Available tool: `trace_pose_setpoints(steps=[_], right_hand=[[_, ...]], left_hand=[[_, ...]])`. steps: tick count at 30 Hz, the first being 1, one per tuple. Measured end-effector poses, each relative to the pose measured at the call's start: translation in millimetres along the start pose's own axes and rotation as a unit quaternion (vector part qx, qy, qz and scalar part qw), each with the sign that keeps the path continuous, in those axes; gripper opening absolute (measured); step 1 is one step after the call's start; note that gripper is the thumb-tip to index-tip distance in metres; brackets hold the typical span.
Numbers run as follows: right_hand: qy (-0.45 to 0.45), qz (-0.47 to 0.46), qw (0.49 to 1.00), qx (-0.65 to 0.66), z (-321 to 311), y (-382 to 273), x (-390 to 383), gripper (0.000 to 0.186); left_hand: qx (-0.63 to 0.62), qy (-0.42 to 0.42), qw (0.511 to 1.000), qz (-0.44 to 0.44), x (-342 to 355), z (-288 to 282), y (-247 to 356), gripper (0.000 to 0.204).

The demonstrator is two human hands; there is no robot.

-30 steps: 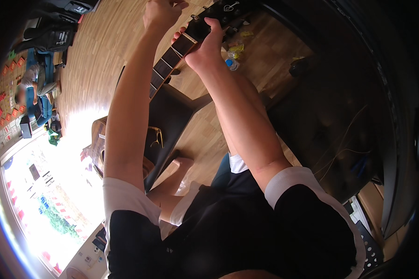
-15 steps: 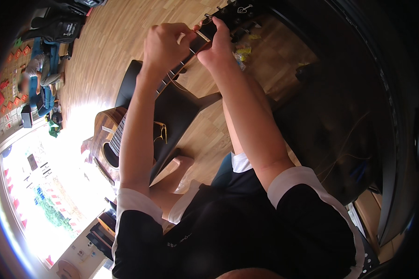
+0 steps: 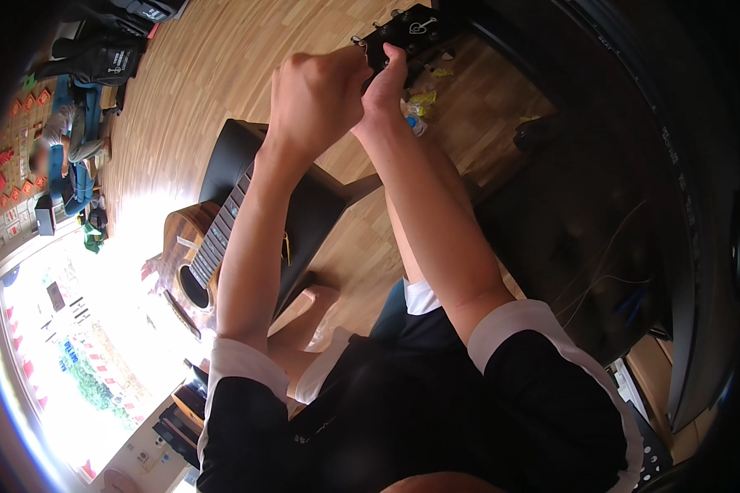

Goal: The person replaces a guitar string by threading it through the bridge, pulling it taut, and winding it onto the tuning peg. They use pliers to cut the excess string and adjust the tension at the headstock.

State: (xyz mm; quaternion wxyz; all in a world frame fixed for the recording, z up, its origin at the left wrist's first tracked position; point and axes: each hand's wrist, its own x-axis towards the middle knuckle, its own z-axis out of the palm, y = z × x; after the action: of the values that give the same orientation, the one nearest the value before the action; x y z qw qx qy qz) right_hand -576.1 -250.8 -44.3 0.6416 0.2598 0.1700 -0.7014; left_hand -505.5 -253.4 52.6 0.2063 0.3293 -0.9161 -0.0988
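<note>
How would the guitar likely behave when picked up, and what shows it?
The guitar would probably stay stiff, given its straight neck. It may feel light for its size: the round soundhole suggests a hollow body. Lifted by the headstock alone, it could swing, the wide body being at the other end.

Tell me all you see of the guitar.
The guitar has a brown wooden body, round dark sound hole, dark fretted fingerboard, and black headstock with a pale emblem and tuning pegs. It lies face up over a black bench, neck slanting toward the picture's upper right. The right hand holds the headstock end; the left hand hides part of the neck.
</note>
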Motion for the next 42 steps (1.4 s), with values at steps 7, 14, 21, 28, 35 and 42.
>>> trace_pose_setpoints(steps=[7,14,21,28,35,42], right_hand=[[-0.003,0.017,1.0,-0.022,8.6,-2.4,-4.1,0.046],[-0.03,0.028,0.999,-0.035,-1.0,-8.9,7.2,0.044],[-0.029,-0.007,0.999,-0.023,-5.0,-1.7,17.1,0.03],[-0.035,0.044,0.996,-0.074,-14.3,-5.7,13.8,0.026],[0.008,0.076,0.994,-0.079,-3.8,-3.7,-4.3,0.032],[0.009,-0.053,0.994,-0.098,-3.6,1.1,7.1,0.015]], left_hand=[[-0.08,0.1,0.989,-0.075,-53.0,21.9,0.7,0.004],[-0.086,0.089,0.984,-0.129,-51.5,31.4,14.2,0.004],[-0.124,0.104,0.978,-0.132,-41.8,28.1,18.5,0.003],[-0.108,0.102,0.976,-0.156,-30.9,37.2,11.4,0.009],[-0.168,0.035,0.965,-0.2,-14.7,27.3,-10.2,0.021],[-0.128,-0.121,0.955,-0.239,17.6,23.2,-27.3,0.026]])
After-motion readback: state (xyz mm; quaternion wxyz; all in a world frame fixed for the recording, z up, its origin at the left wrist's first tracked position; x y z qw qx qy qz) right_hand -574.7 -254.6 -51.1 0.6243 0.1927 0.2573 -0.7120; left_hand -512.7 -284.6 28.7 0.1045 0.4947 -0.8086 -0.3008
